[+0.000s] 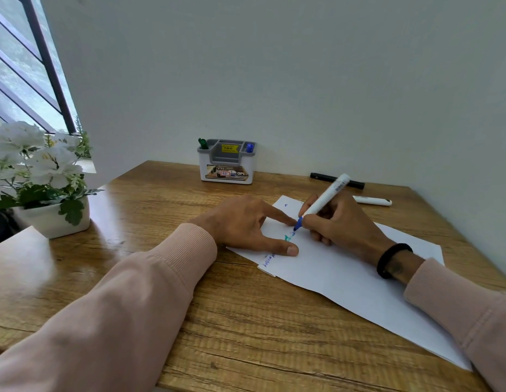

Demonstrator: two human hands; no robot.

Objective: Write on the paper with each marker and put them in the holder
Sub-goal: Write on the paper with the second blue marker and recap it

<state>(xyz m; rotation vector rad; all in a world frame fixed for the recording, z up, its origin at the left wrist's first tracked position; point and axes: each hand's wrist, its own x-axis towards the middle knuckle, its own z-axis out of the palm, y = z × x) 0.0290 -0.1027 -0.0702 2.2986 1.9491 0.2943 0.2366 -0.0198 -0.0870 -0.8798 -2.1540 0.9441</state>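
Observation:
A white sheet of paper [345,281] lies on the wooden table [223,329], with green and blue marks near its left edge. My right hand [339,224] grips a white marker [325,198] whose blue tip touches the paper. My left hand [246,224] lies flat with spread fingers, pressing the paper's left edge. The white and grey holder [226,162] stands at the back by the wall, with a green marker [202,143] in its left slot and a blue marker [249,147] in its right slot. A black marker [325,178] and a white marker [373,200] lie behind my right hand.
A white pot of white flowers [42,176] stands at the table's left side beneath a window [19,69]. A plain wall runs behind and along the right of the table. A black band circles my right wrist.

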